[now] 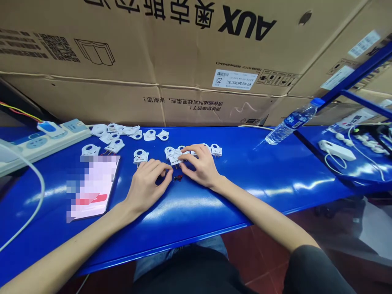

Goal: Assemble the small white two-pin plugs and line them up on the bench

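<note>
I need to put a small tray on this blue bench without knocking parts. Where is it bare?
Bare: the blue bench between the right hand and the water bottle, and the front edge nearer the person. Crowded: white plug parts behind the left hand, and the phone beside it.

Water bottle [290,121] lying right; power strip [39,141] left; cardboard box [183,61] behind; perhaps phone [93,188].

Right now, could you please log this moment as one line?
left hand: beside small red part | right hand: touching white plug | blue table
</note>
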Demonstrator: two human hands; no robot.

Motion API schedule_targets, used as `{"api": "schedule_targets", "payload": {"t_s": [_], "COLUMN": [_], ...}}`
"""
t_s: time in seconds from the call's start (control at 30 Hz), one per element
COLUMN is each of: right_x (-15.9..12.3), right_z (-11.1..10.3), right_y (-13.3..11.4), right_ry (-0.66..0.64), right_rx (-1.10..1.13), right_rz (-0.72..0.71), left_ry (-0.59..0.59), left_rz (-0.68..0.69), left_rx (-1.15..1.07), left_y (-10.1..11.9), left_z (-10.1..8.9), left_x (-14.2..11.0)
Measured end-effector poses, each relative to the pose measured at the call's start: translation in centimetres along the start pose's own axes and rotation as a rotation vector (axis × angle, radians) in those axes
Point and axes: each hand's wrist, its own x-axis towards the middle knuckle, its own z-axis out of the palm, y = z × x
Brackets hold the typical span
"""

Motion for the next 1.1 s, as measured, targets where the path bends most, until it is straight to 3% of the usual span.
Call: {"api": "schedule_targets", "payload": {"t_s": [0.23,0.63,0.93,1.1], "right_x": [-0.1,-0.2,0.0,0.0], "right_z": [0.0,0.0,-0.2,-0.3], "right_y": [0.2,-0.4,-0.2,-0.4], "right_ry": [0.074,0.007,-0.075,-0.097], "right_rx": [0.000,0.019,-0.022,-0.026], "right_rz": [-0.031,-0.051,0.081,0.086], "left_ry": [0.095,0.077,0.034,-0.015], "left_rz": [-0.075,-0.042,-0.177,-0.187], "left_rx": [0.062,0.134,0.356,0.418], "left_y": [-0.3,-0.8,-2.7,-3.0], "left_z": [0.1,0.1,-1.0,-0.9], "left_x": [0.0,0.0,0.6,0.5]}}
